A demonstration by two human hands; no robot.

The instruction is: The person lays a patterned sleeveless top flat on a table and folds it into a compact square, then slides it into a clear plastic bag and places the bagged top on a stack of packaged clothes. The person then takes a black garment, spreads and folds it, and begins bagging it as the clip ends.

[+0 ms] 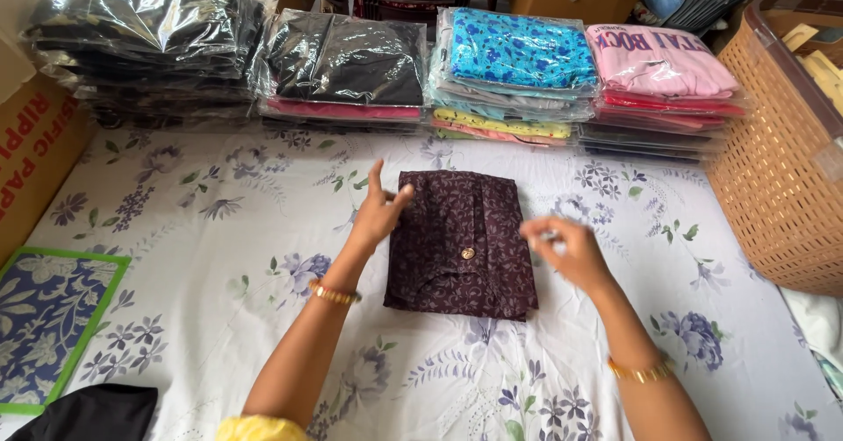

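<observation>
At frame centre, the left hand [380, 211], open, touched a folded maroon garment [461, 241]; the right hand [566, 248], loosely curled and blurred, hovered at its right edge.

So there's a white floral bedsheet [219, 256] with stacks of plastic-wrapped folded clothes [514, 72] lined up along the back, a tan woven plastic laundry basket [773, 186] on the right, an orange cardboard box [35, 155] left, plus a blue green-edged mat [48, 318].
</observation>
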